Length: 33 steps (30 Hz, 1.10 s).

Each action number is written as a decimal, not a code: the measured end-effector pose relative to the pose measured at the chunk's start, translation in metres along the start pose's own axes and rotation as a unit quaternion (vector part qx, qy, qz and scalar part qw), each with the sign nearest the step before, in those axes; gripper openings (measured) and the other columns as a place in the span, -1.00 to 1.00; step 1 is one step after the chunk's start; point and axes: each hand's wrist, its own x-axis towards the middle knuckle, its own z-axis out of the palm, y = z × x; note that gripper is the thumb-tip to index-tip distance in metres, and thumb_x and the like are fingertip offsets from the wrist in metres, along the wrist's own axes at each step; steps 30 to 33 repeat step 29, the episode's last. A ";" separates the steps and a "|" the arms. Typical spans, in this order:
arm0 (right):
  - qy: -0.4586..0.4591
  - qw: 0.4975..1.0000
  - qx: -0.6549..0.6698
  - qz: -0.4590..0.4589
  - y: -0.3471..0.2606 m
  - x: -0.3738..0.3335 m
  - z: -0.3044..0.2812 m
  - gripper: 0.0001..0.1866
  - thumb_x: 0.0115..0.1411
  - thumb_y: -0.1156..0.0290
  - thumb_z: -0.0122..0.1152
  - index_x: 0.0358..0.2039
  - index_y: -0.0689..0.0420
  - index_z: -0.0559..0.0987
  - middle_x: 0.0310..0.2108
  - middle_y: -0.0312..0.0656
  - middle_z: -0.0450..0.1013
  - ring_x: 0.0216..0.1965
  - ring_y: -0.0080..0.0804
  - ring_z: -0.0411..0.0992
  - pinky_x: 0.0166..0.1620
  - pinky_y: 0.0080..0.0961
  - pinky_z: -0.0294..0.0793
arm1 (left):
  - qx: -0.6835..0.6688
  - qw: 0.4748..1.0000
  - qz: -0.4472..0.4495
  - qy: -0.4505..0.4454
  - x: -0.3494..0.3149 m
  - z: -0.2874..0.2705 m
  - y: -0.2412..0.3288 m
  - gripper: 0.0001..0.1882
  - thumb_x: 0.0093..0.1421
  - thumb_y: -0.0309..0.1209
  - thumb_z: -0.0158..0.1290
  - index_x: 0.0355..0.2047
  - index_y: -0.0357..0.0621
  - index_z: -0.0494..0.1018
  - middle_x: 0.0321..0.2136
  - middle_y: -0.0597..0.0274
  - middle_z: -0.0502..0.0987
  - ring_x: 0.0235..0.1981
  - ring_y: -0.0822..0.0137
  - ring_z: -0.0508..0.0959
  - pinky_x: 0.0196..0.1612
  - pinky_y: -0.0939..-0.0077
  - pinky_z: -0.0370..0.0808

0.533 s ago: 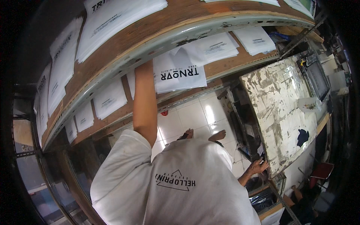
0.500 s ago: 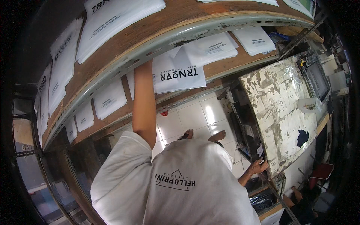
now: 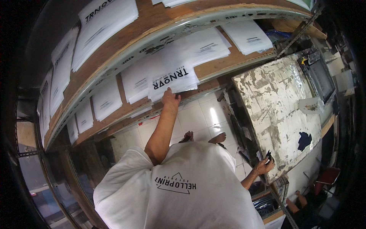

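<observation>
My left hand (image 3: 171,98) reaches out to the wooden rack (image 3: 213,68) and grips the near edge of a white sheet with bold black lettering (image 3: 173,78), which lies on top of a stack of similar sheets. My right hand (image 3: 264,165) rests at the near edge of a worn table covered in peeling silver and white (image 3: 274,107), with its fingers closed on a small dark object (image 3: 268,154). My white T-shirt (image 3: 183,191) fills the lower middle of the view.
Several stacks of white printed sheets (image 3: 103,26) lie on two curved wooden shelf levels. A dark blue rag (image 3: 304,140) lies on the worn table. White floor tiles (image 3: 202,118) and bare feet (image 3: 217,138) show below. A red seat (image 3: 329,176) stands at the right.
My left hand has come down from the far left side of the lettered sheet to its near edge. The right hand stays at the table edge.
</observation>
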 end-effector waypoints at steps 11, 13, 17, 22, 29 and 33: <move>-0.008 0.997 0.043 0.063 -0.006 0.004 -0.016 -0.70 0.32 0.31 0.27 -0.24 0.37 0.59 -0.36 0.12 0.44 -0.27 0.15 0.39 -0.19 -0.01 0.42 | 0.072 0.989 -0.103 -0.076 0.029 0.005 -0.010 -0.79 0.29 -0.24 0.15 -0.22 -0.03 0.40 -0.46 0.20 0.40 -0.45 0.25 0.41 -0.33 0.26 0.31; 0.009 0.999 0.007 0.036 0.005 -0.005 -0.012 -0.73 0.29 0.34 0.29 -0.24 0.36 0.60 -0.36 0.11 0.47 -0.28 0.15 0.40 -0.20 0.00 0.40 | 0.009 0.993 -0.097 -0.065 0.032 0.007 -0.003 -0.79 0.27 -0.26 0.14 -0.21 -0.06 0.41 -0.43 0.18 0.43 -0.45 0.25 0.42 -0.29 0.25 0.37; -0.016 0.997 0.026 0.075 -0.004 -0.009 -0.018 -0.76 0.23 0.40 0.28 -0.23 0.36 0.61 -0.32 0.14 0.52 -0.20 0.17 0.43 0.05 0.16 0.36 | -0.058 0.986 0.013 -0.158 0.028 -0.011 0.006 -0.76 0.25 -0.34 0.10 -0.12 -0.14 0.42 -0.25 0.07 0.54 -0.34 0.17 0.53 -0.12 0.12 0.55; -0.023 0.990 0.051 0.130 -0.043 -0.019 -0.035 -0.78 0.21 0.46 0.24 -0.20 0.36 0.59 -0.32 0.08 0.48 -0.20 0.14 0.40 0.02 0.06 0.38 | -0.004 0.985 0.082 -0.154 0.032 -0.022 0.017 -0.59 0.28 -0.39 0.13 0.11 -0.21 0.36 -0.05 0.05 0.55 -0.02 0.00 0.59 0.00 0.02 0.63; -0.056 0.987 0.030 0.146 -0.064 -0.079 -0.055 -0.79 0.15 0.55 0.30 -0.19 0.33 0.60 -0.15 0.14 0.48 -0.04 0.11 0.45 0.11 0.02 0.38 | 0.085 0.979 0.001 -0.183 0.030 -0.046 0.027 -0.45 0.29 -0.19 0.19 0.18 -0.13 0.29 0.14 -0.03 0.43 0.17 -0.11 0.48 -0.07 -0.17 0.63; -0.056 0.987 0.030 0.146 -0.064 -0.079 -0.055 -0.79 0.15 0.55 0.30 -0.19 0.33 0.60 -0.15 0.14 0.48 -0.04 0.11 0.45 0.11 0.02 0.38 | 0.085 0.979 0.001 -0.183 0.030 -0.046 0.027 -0.45 0.29 -0.19 0.19 0.18 -0.13 0.29 0.14 -0.03 0.43 0.17 -0.11 0.48 -0.07 -0.17 0.63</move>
